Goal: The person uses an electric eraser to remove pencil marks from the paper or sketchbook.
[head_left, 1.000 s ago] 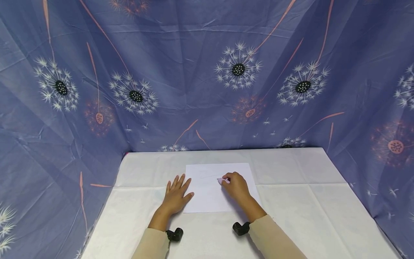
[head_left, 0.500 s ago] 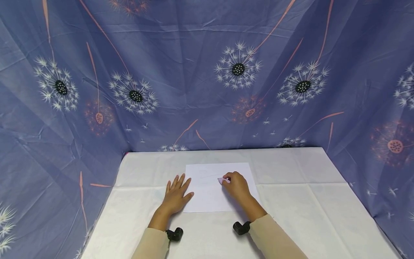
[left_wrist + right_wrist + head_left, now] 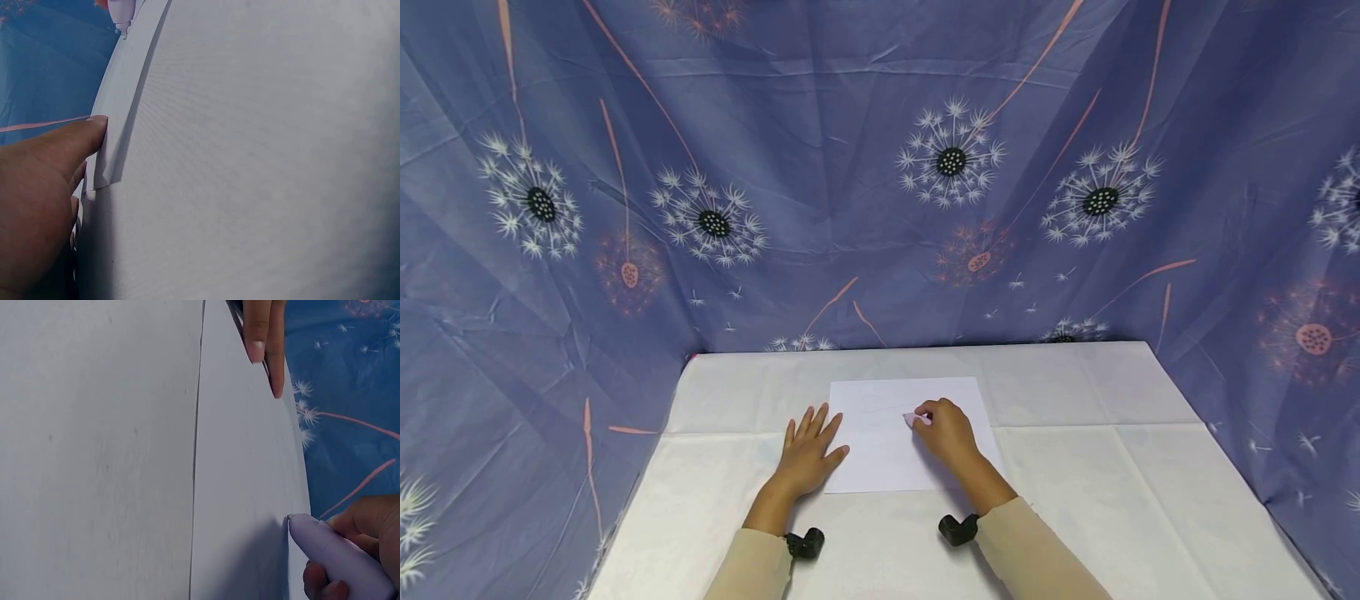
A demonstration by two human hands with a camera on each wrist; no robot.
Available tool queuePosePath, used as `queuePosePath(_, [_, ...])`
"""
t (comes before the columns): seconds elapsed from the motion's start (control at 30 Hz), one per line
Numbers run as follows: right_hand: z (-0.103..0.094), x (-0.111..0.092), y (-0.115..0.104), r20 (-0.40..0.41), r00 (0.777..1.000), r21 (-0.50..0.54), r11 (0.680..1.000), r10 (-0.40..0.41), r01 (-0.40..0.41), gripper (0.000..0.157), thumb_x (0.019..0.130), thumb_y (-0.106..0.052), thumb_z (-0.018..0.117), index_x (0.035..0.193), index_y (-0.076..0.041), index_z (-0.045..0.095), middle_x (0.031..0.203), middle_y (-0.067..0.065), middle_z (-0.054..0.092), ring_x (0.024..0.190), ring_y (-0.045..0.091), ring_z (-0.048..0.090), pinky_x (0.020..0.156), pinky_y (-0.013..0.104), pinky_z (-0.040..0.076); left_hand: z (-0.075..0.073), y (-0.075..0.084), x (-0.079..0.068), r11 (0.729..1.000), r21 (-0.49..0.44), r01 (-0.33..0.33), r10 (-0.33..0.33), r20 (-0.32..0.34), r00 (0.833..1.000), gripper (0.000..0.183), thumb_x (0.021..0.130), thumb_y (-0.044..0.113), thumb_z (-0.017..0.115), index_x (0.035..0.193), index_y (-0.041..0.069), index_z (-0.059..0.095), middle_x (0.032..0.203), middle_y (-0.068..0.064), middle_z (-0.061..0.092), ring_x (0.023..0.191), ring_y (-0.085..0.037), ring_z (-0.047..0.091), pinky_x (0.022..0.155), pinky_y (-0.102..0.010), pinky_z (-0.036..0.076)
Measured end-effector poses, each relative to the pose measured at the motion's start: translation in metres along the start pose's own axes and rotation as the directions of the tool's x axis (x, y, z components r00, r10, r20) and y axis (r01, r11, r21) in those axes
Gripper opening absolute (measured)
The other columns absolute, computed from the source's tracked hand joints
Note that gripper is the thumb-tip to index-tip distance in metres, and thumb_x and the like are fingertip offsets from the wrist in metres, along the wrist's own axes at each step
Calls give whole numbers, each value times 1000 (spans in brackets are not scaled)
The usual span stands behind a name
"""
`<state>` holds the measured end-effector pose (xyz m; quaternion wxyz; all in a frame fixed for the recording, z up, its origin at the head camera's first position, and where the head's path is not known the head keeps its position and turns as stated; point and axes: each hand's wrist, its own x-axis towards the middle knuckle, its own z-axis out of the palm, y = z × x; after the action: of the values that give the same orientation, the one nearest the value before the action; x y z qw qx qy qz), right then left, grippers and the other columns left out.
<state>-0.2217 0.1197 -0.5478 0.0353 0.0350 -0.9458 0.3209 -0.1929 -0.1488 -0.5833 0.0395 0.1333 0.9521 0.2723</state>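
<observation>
A white sheet of paper point(image 3: 872, 458) lies on the white-covered table, with a faint thin line on its upper part. My right hand point(image 3: 951, 433) pinches a thick lavender pen point(image 3: 337, 559) between thumb and fingers. In the right wrist view, the pen's narrow tip meets the paper or hovers just above it. At the sheet's left edge, my left hand point(image 3: 805, 458) rests flat with fingers spread, its thumb and index fingertip on the paper. The left wrist view shows the thumb near the sheet's corner and the pen's nozzle-like tip point(image 3: 123, 31) farther up.
White cloth with fold creases covers the table point(image 3: 1090, 483). A blue curtain point(image 3: 850, 167) with dandelion prints hangs behind and along both sides. Black wrist-worn devices sit at the left wrist point(image 3: 806, 543) and right wrist point(image 3: 958, 529), beside beige sleeves.
</observation>
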Motion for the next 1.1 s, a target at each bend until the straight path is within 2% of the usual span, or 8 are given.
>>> queuePosePath(0.13, [-1, 0, 3, -23, 999, -8, 1000, 25, -25, 18, 90, -25, 75, 97, -9, 78, 89, 9, 67, 79, 21, 61, 75, 41, 52, 1, -1, 0, 1000, 7, 7, -7, 5, 1000, 63, 102, 41, 55, 156, 14, 40, 169, -16, 20, 158, -41, 9, 125, -65, -1])
queuePosePath(0.43, [3, 1, 3, 0, 999, 14, 999, -37, 37, 20, 90, -26, 75, 98, -8, 79, 87, 9, 67, 77, 20, 60, 71, 38, 51, -1, 0, -1, 1000, 2, 6, -6, -1, 1000, 62, 102, 40, 56, 156, 13, 40, 169, -16, 20, 158, -42, 9, 124, -66, 0])
queuePosePath(0.6, [3, 1, 5, -44, 999, 2, 1000, 2, -1, 18, 89, -25, 76, 97, -9, 79, 87, 9, 67, 79, 22, 63, 75, 40, 53, 0, -1, 0, 1000, -8, 5, -5, -1, 1000, 62, 102, 40, 55, 156, 14, 40, 169, -15, 20, 158, -41, 8, 125, -65, -2])
queuePosePath(0.83, [3, -1, 8, -3, 1000, 44, 999, 1, -1, 21, 90, -26, 75, 101, -8, 79, 89, 9, 67, 77, 19, 59, 73, 38, 51, 1, 0, -1, 1000, -13, 3, -3, -8, 1000, 62, 102, 41, 56, 156, 14, 41, 169, -15, 21, 158, -41, 9, 124, -66, -1])
queuePosePath(1.1, [3, 0, 15, -43, 998, 88, 995, 44, -40, 20, 89, -26, 75, 101, -10, 79, 89, 7, 68, 79, 19, 60, 75, 38, 51, 1, -2, 1, 1000, -5, 6, -6, -1, 1000, 62, 102, 42, 54, 157, 15, 39, 169, -15, 19, 158, -41, 8, 125, -65, -2])
